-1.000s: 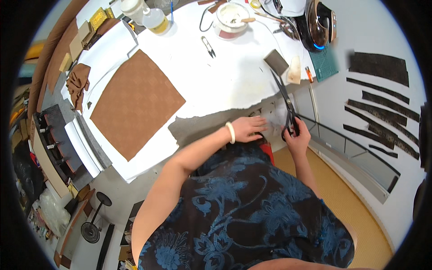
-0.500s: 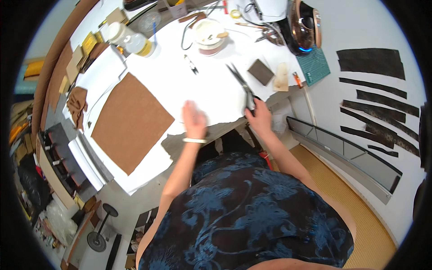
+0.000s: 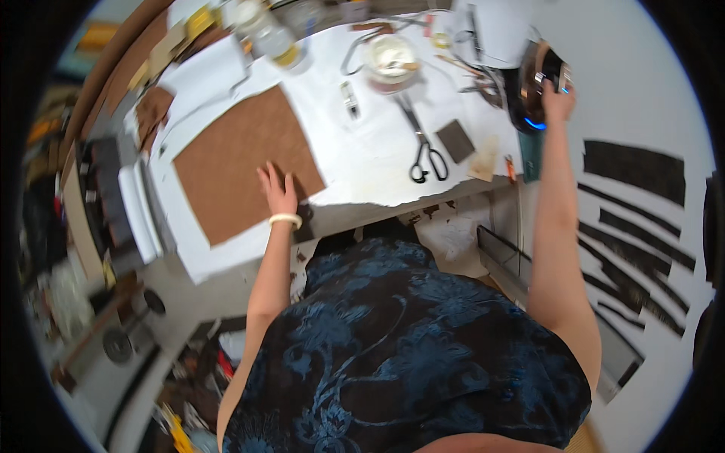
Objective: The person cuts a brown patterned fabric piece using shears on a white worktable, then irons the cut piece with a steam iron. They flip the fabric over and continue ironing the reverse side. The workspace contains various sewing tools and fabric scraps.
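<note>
My left hand (image 3: 279,192), wearing a pale bangle, has its fingers spread on a brown piece of leather or fabric (image 3: 238,143) at the left of the white-covered table (image 3: 340,166). My right hand (image 3: 557,102) reaches to the table's back right, fingers wrapped on a glossy dark iron-like appliance (image 3: 540,68) with a blue light. Black scissors (image 3: 423,151) lie on the white paper beside a dark grey block (image 3: 455,141), handles toward me. A small clipper-like tool (image 3: 349,102) lies farther back.
A tub of white paste (image 3: 391,60), bottles (image 3: 276,45), cords and small tools sit at the back. Paper rolls (image 3: 140,211) and material scraps line the left. Black strips (image 3: 634,174) are on the pale surface at right. A green mat (image 3: 531,158) lies at the table's right end.
The scissors have left my right hand for the table. That hand has moved up and right onto the appliance. My left hand has moved left onto the brown piece.
</note>
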### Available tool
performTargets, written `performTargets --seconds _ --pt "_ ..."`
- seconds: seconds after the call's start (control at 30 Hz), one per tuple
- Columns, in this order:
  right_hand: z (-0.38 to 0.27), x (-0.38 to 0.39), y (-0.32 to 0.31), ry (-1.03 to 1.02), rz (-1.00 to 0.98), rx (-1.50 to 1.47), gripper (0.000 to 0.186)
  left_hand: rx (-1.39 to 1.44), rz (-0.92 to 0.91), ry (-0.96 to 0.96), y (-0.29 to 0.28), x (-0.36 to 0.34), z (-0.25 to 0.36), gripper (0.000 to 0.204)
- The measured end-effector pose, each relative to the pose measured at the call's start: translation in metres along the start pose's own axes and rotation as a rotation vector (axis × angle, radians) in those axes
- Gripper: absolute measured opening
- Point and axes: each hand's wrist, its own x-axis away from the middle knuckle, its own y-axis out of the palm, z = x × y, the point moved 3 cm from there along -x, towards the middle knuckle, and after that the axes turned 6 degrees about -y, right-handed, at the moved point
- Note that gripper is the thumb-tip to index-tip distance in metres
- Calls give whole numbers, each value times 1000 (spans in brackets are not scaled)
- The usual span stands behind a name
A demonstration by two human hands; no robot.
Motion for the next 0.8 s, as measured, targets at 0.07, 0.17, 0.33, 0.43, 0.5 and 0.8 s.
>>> performTargets --seconds 0.07,0.17,0.33,0.43,0.5,0.8 --pt "24 -32 22 101 -143 2 62 127 167 -147 -25 -4 -3 60" --pt "70 -74 -1 66 105 -88 65 22 177 -207 -46 -22 -38 53" --pt "-58 -7 -73 -314 147 -164 63 -282 227 -264 -139 3 -135 68" --pt "-172 70 -175 -571 -40 -374 50 -349 126 -272 -154 -1 -170 85" --pt "-213 108 -192 -719 -300 -386 42 -381 62 -242 -159 -5 -180 88" --pt "-389 402 -49 -1338 -921 -317 47 -401 -11 -216 -153 -3 -198 95"
